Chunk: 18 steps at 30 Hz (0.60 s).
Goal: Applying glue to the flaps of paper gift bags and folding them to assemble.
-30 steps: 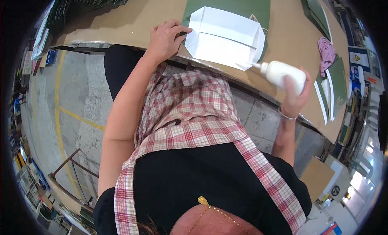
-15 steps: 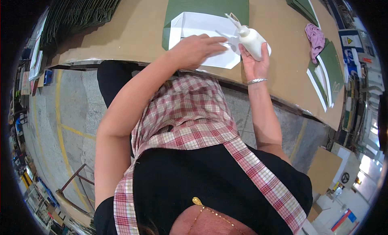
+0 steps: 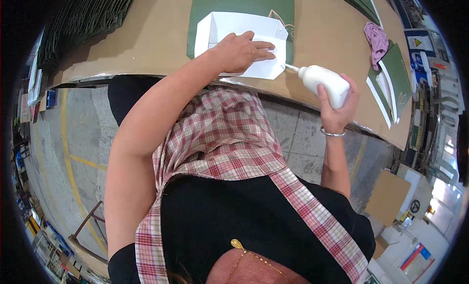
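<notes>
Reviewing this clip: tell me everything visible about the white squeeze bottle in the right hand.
The white plastic squeeze bottle is rounded and opaque, with a thin tapered nozzle. It lies tipped nearly level, nozzle pointing left, its tip at the lower right corner of the folded white paper sheet on the green card. The right hand wraps its body from below, at the edge of the brown cardboard-covered table. How full it is cannot be told.

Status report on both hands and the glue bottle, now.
Left hand flat on white folded sheet. Right hand shut on white glue bottle, nozzle at the sheet's right corner. Nothing in the way.
</notes>
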Each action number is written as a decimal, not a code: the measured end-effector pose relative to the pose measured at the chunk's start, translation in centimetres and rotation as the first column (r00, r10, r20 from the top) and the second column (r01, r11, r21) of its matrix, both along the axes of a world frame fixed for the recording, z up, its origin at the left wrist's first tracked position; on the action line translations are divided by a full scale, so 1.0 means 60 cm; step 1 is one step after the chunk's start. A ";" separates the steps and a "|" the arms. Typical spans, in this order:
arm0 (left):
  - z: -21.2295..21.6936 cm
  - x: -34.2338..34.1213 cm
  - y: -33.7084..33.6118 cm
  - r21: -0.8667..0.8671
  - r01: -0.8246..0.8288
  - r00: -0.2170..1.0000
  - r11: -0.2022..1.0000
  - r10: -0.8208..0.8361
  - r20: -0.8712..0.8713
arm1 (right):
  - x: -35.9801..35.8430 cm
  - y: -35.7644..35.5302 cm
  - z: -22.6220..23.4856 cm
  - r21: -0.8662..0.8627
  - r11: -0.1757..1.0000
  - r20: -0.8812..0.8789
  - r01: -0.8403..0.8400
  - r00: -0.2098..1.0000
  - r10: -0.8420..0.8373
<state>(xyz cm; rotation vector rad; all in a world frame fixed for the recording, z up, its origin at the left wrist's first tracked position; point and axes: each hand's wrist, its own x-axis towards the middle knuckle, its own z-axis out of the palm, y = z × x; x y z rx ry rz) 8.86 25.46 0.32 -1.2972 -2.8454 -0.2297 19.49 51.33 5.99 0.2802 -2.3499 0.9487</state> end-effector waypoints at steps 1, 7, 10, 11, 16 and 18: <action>0.001 0.000 0.000 -0.013 -0.004 1.000 1.000 0.004 0.003 | 0.001 -0.004 -0.002 0.000 1.000 0.000 -0.001 1.000 0.001; 0.000 -0.001 0.003 -0.009 0.003 1.000 1.000 -0.003 -0.003 | -0.006 -0.012 -0.011 0.071 0.996 -0.046 -0.057 0.997 0.060; 0.001 -0.003 0.002 -0.012 0.000 1.000 1.000 0.000 0.018 | -0.005 -0.014 -0.007 0.099 0.993 -0.046 -0.064 0.997 0.069; 0.001 -0.003 0.003 -0.012 0.001 1.000 1.000 -0.001 0.020 | -0.004 -0.013 -0.002 0.117 0.990 -0.049 -0.076 0.995 0.082; -0.002 -0.005 0.002 -0.016 0.003 1.000 1.000 -0.003 0.029 | 0.007 -0.016 0.010 0.146 0.985 -0.035 -0.096 0.994 0.103; -0.001 -0.007 0.002 -0.009 0.010 1.000 1.000 -0.010 0.028 | 0.009 -0.016 0.008 0.135 0.986 -0.039 -0.093 0.994 0.099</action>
